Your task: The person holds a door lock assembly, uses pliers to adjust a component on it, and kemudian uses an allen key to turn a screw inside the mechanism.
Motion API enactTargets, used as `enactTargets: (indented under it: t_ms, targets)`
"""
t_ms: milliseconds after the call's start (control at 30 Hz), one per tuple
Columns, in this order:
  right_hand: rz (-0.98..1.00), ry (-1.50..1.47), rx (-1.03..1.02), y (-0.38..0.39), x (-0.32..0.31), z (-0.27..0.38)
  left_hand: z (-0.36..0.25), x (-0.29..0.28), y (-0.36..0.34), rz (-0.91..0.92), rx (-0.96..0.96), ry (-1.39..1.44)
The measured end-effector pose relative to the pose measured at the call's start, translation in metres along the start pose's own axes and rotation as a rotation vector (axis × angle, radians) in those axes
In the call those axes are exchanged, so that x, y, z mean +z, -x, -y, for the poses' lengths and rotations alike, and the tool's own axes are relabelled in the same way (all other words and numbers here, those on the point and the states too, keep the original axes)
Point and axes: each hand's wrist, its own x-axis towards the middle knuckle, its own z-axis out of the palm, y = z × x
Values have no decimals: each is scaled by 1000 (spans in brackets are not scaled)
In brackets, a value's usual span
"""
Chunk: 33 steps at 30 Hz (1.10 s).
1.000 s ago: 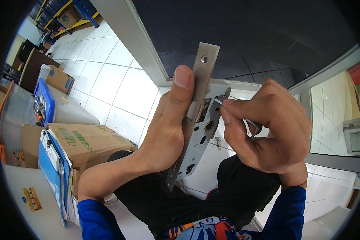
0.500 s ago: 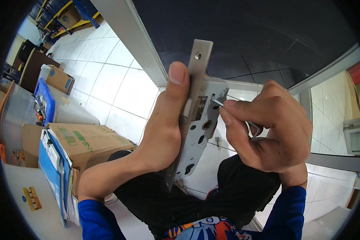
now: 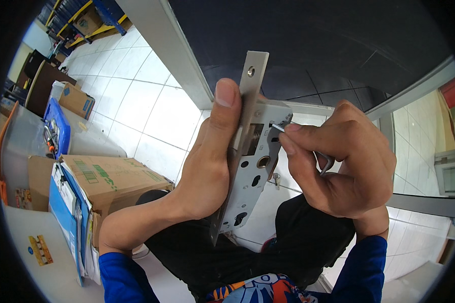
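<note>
My left hand point(image 3: 210, 151) is closed round a metal mortise lock point(image 3: 253, 194), its thumb lying up along the long faceplate. The lock stands tilted, with the faceplate's screw hole at the top and the flat, holed side of the case turned to the right. Between the thumb and forefinger of my right hand point(image 3: 351, 159) is a bent Allen key point(image 3: 327, 164). Its short tip touches or nearly touches a small slot near the case's upper right edge; whether it sits inside I cannot tell. The other fingers curl round its bent end.
A cardboard box point(image 3: 116, 179) and blue folders point(image 3: 68, 217) stand at my left, near a blue lid point(image 3: 55, 129) with metal clips. Ahead is a door frame point(image 3: 162, 45) with a dark panel. Some keys point(image 3: 276, 178) lie on the tiled floor beneath the lock.
The lock has turned slightly in my left hand, so more of its flat side shows. My right hand with the Allen key has hardly moved.
</note>
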Motion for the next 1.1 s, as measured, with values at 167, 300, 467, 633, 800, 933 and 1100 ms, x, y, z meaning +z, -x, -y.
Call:
enactTargets:
  t_ms: [167, 300, 467, 633, 800, 933, 1100]
  targets:
    - [16, 11, 5, -3, -3, -3, 8, 1, -1, 93, 7, 29]
    - [-12, 19, -47, -3, -6, -7, 4, 3, -1, 71, -9, 65]
    - [28, -15, -40, -2, -9, -4, 5, -2, -5, 8, 53, 97]
    - [49, 4, -10, -3, -5, -3, 2, -1, -2, -17, 51, 36]
    - [32, 12, -6, -3, -3, -4, 2, -1, -3, -58, 50, -2]
    - [56, 12, -15, -4, -7, -3, 6, -1, -2, -58, 53, 116]
    - [59, -27, -27, -3, -6, -3, 3, -3, -6, -46, 29, 134]
